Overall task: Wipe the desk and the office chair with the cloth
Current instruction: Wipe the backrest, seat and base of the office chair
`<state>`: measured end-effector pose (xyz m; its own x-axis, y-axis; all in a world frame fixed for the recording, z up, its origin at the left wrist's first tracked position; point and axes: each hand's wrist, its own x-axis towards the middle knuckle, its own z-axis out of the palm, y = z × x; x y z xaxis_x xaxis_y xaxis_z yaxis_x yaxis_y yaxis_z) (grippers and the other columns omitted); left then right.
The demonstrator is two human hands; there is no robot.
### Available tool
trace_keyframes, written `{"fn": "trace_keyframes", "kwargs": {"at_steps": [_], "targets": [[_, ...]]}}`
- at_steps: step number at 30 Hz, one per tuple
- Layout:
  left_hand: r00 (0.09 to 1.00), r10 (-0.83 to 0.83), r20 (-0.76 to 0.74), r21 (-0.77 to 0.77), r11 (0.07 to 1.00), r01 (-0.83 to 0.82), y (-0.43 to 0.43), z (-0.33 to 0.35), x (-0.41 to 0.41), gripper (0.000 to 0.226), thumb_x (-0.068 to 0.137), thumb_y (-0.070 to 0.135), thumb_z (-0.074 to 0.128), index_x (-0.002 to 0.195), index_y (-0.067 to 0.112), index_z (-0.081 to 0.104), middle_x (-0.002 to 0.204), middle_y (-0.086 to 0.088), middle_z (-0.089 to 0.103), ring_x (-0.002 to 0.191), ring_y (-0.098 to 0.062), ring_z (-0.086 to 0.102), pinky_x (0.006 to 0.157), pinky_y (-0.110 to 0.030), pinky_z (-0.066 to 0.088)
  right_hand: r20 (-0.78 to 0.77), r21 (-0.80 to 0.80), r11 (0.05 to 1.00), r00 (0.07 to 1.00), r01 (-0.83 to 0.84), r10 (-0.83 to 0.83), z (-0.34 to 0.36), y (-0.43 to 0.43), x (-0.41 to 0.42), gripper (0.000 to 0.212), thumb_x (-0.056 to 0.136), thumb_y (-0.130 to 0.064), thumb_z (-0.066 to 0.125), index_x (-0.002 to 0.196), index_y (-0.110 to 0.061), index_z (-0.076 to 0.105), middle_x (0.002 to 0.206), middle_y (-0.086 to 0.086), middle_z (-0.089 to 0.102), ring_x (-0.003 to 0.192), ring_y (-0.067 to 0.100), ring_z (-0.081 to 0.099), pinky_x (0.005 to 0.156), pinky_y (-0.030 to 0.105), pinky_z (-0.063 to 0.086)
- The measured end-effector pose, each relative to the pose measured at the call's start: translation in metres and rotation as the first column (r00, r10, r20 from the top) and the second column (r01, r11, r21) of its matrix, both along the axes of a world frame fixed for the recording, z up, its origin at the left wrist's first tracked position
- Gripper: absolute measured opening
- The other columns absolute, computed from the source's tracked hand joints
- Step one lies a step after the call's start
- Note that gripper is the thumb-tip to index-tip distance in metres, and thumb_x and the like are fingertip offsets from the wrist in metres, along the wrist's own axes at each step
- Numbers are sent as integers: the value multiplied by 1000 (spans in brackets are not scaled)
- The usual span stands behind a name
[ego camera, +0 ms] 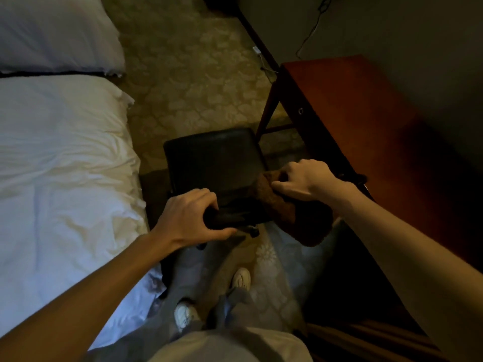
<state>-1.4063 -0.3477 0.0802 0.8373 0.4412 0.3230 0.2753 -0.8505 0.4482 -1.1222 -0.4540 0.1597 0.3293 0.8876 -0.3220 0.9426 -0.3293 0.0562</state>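
The bed (65,165) is lying left of the office chair (214,163), the desk (366,126) is standing right of it, and the cloth (283,206) is draping over the right end of its backrest.

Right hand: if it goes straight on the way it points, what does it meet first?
The right hand, gripping the cloth, points up-left across the office chair. First in line is the chair's black seat pad. Depth is unclear, so it could pass just above it toward the carpet.
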Motion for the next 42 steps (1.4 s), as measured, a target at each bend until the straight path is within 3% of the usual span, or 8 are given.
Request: {"fn": "trace_keyframes", "kwargs": {"at_steps": [3, 6, 16, 22, 26, 28, 32, 42], "targets": [[991, 127, 30, -320, 941, -111, 17, 6, -8, 45, 90, 69, 43, 79, 30, 62, 76, 12, 62, 72, -10, 59, 67, -36, 48, -31, -39, 999, 999, 18, -20, -4, 6, -22, 47, 87, -71, 35, 84, -29, 57, 73, -4, 56, 61, 15, 51, 56, 28, 35], [884, 464, 63, -907, 396, -143, 52, 24, 11, 62, 106, 55, 22, 84, 19, 67, 71, 5, 70, 71, -13, 59, 71, -30, 42, -121, 111, 985, 986, 128, -115, -6, 18, -44, 46, 82, -70, 29, 95, -32, 51, 85, -1, 58, 73, 24, 54, 67, 36, 37], [859, 511, 18, -979, 184, -89, 73, 29, 31, 65, 102, 68, 14, 117, 27, 62, 112, 1, 74, 116, -18, 66, 99, -36, 46, -250, 99, 959, 940, 265, -234, -18, 101, -121, 57, 80, -69, 36, 103, -26, 66, 106, 9, 68, 81, 30, 56, 70, 37, 38], [750, 657, 72, -918, -251, 307, 67, -1, -13, 83, 86, 81, 34, 123, 18, 73, 124, -14, 72, 116, -29, 69, 98, -46, 53, -456, 37, 996, 888, 84, -57, -16, 143, -166, 58, 88, -65, 42, 119, -20, 64, 111, 9, 64, 103, 33, 62, 75, 39, 39], [856, 517, 19, -981, -154, 115, 57, -12, -3, 55, 96, 63, 41, 99, 24, 80, 105, -5, 72, 97, -14, 72, 89, -32, 54, -525, 26, 998, 850, 61, -38, -4, 107, -125, 37, 87, -64, 47, 103, -35, 62, 104, -1, 65, 99, 27, 63, 74, 34, 42], [890, 454, -52, -997, 35, -76, 62, -11, 9, 49, 104, 54, 38, 98, 25, 77, 107, -1, 70, 108, -14, 65, 98, -31, 46, -451, 48, 998, 892, 46, -19, 3, 78, -101, 38, 78, -65, 45, 99, -39, 63, 102, -3, 68, 101, 27, 65, 74, 33, 44], [936, 349, -36, -941, 305, -150, 72, 3, 41, 30, 103, 51, 46, 107, 35, 71, 116, 8, 71, 116, -7, 63, 92, -18, 44, -258, 52, 982, 953, 180, -160, 21, 4, -18, 62, 82, -63, 45, 137, -37, 56, 121, 4, 68, 113, 30, 63, 87, 37, 49], [984, 139, -110, -920, 360, -154, 65, -21, 144, 16, 105, 22, 53, 111, 18, 67, 99, 4, 68, 88, -2, 62, 62, -2, 44, -111, 167, 887, 902, 431, -418, 28, -39, 147, 28, 96, -54, 53, 99, -28, 61, 82, 3, 67, 69, 23, 64, 66, 39, 58]]}}
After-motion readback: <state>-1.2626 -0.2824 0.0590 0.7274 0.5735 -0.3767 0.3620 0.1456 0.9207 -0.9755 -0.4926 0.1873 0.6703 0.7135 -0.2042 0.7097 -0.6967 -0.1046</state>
